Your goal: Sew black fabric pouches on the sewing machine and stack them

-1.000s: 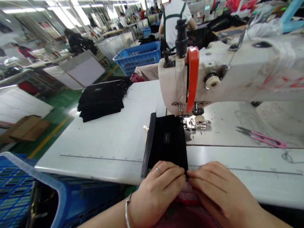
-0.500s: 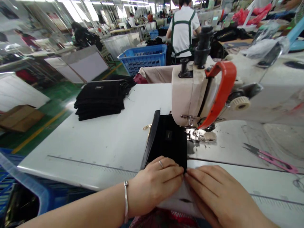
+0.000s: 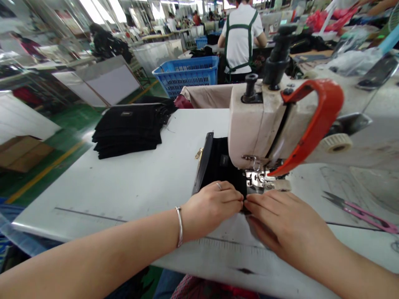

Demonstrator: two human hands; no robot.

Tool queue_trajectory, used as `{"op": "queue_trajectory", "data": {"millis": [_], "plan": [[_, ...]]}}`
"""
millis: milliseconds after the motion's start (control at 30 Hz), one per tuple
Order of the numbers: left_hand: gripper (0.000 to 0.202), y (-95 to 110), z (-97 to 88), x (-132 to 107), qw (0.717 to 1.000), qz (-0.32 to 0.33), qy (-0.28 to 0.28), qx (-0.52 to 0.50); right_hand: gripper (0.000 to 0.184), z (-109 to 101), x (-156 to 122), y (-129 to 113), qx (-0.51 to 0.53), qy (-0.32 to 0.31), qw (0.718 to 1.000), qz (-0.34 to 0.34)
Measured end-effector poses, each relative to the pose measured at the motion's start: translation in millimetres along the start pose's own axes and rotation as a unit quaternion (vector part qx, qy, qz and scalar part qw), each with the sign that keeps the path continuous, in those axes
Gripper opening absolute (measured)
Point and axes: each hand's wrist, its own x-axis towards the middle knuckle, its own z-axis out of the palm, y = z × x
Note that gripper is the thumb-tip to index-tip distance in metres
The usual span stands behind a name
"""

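Observation:
A black fabric pouch [image 3: 215, 171] with a small label and a zipper along its left edge lies flat on the table. Its right edge runs beside the presser foot [image 3: 258, 181] of the sewing machine [image 3: 245, 133]. My left hand [image 3: 213, 207] is closed on the near end of the pouch, fingers pressed down on the cloth. Opposite it, my right hand [image 3: 280, 218] pinches the near right corner, its fingertips almost touching the left ones. The needle is not clearly visible behind the metal parts.
A stack of black fabric pieces [image 3: 127, 128] sits at the table's far left. Pink-handled thread snips [image 3: 361, 211] lie on the right. Beyond the white table [image 3: 124, 182] stands a blue basket [image 3: 187, 74], with a co-worker [image 3: 240, 37] facing away behind it.
Both hands have moved forward, away from me, carrying the pouch further along past the presser foot. The camera view has shifted slightly.

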Motion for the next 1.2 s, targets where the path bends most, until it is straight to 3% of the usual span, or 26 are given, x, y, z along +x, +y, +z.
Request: {"op": "queue_trajectory", "data": {"millis": [200,467,967,1200], "plan": [[0.02,-17,3.7,7,1.0,-0.015,0.003,0.02,0.023,1,10,12,-0.055,-0.007,0.998,0.021],[0.02,-35,10.9,19,0.995,-0.042,0.048,0.071,0.026,9,15,20,-0.117,0.027,0.992,0.042],[0.027,-42,11.8,25,0.99,-0.061,0.11,0.068,0.026,14,12,25,-0.035,0.007,0.998,0.058],[0.027,-44,13.7,25,0.991,-0.079,0.081,0.075,0.028,14,13,23,-0.032,-0.009,0.997,0.069]]}}
